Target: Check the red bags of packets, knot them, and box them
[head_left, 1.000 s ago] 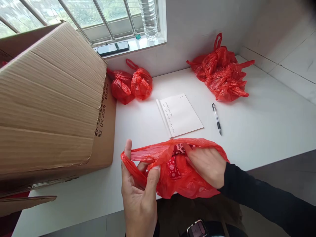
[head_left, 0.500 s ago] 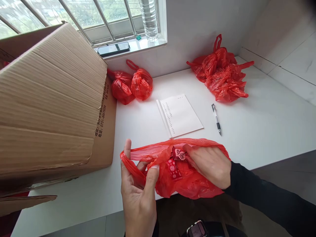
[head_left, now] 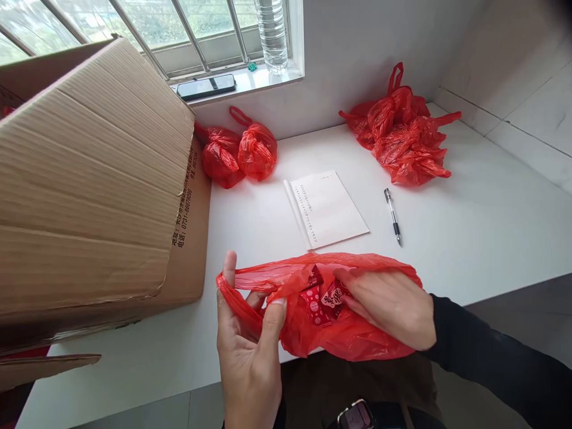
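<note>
Fingers (head_left: 270, 325) pinching red bag (head_left: 357, 336) handle, table (head_left: 469, 238) front edge beneath, box (head_left: 89, 179) close left

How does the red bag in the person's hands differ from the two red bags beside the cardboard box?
The held bag is open between the left hand and right hand; the two bags are knotted shut. Red packets show inside the held bag; the two bags hide their contents. The held bag is at the table edge; the two bags sit by the wall. All are red plastic.
</note>
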A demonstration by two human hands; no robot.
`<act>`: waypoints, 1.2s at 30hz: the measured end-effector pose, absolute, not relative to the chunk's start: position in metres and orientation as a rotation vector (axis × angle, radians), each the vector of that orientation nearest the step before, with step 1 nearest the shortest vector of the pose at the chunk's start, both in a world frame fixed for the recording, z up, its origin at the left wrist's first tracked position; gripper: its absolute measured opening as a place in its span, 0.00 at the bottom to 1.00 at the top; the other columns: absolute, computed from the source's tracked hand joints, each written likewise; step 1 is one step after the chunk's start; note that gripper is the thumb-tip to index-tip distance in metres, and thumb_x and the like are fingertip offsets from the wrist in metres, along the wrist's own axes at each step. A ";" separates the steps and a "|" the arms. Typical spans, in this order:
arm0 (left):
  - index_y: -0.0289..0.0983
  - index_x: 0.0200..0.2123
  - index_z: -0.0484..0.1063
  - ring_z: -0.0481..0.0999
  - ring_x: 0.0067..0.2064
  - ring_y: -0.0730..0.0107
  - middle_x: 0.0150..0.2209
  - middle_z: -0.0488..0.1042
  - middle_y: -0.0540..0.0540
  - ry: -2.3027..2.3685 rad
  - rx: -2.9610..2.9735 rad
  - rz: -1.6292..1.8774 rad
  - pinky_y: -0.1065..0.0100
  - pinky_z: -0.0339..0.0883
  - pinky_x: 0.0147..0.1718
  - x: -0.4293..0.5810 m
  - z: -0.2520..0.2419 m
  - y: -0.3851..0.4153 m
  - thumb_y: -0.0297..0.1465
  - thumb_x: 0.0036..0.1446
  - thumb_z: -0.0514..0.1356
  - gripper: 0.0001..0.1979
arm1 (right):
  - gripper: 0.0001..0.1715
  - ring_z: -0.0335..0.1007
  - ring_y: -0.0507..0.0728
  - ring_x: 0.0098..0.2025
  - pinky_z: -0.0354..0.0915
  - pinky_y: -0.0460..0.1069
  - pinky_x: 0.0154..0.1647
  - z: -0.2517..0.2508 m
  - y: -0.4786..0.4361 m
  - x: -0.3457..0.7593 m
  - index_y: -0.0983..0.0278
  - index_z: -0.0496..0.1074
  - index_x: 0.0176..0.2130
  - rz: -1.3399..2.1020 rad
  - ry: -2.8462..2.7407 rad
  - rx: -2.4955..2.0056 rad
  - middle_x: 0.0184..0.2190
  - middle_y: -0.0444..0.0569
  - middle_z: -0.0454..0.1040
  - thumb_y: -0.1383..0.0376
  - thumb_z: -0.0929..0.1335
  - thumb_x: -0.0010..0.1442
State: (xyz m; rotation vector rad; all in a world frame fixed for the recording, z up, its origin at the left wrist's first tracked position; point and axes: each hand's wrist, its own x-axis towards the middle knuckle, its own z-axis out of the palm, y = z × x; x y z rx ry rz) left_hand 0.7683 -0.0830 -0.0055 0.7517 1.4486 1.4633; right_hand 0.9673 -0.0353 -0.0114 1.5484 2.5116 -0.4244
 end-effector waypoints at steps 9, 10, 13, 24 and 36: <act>0.60 0.69 0.57 0.74 0.34 0.71 0.34 0.74 0.51 1.431 0.768 1.445 0.71 0.76 0.35 0.771 -0.008 -0.084 0.38 0.57 0.69 0.40 | 0.07 0.72 0.56 0.29 0.58 0.50 0.27 -0.004 -0.036 0.977 0.63 0.71 0.37 -0.454 2.496 1.465 0.29 0.48 0.75 0.71 0.64 0.64; 0.60 0.69 0.58 0.75 0.35 0.70 0.35 0.74 0.51 1.427 0.761 1.450 0.70 0.77 0.36 0.771 -0.007 -0.084 0.38 0.57 0.69 0.40 | 0.08 0.71 0.56 0.28 0.57 0.51 0.27 -0.002 -0.038 0.979 0.63 0.71 0.37 -0.449 2.496 1.471 0.29 0.47 0.75 0.71 0.63 0.65; 0.60 0.69 0.58 0.76 0.37 0.69 0.37 0.75 0.50 1.429 0.744 1.465 0.68 0.77 0.38 0.770 -0.007 -0.083 0.38 0.57 0.69 0.39 | 0.12 0.70 0.56 0.29 0.56 0.52 0.29 0.007 -0.044 0.982 0.60 0.68 0.37 -0.506 2.583 1.487 0.30 0.45 0.74 0.67 0.59 0.71; 0.59 0.69 0.57 0.75 0.37 0.69 0.33 0.72 0.51 1.426 0.733 1.448 0.69 0.76 0.39 0.771 -0.008 -0.082 0.38 0.57 0.69 0.40 | 0.13 0.71 0.57 0.28 0.56 0.51 0.28 -0.001 -0.029 0.967 0.60 0.63 0.37 -0.562 2.442 1.905 0.28 0.46 0.74 0.68 0.56 0.72; 0.60 0.68 0.58 0.73 0.36 0.70 0.34 0.72 0.51 1.449 0.751 1.434 0.70 0.75 0.38 0.771 -0.008 -0.082 0.39 0.56 0.70 0.40 | 0.15 0.69 0.56 0.24 0.53 0.50 0.24 -0.017 -0.021 0.972 0.61 0.64 0.33 -0.441 2.340 1.917 0.24 0.46 0.72 0.67 0.57 0.72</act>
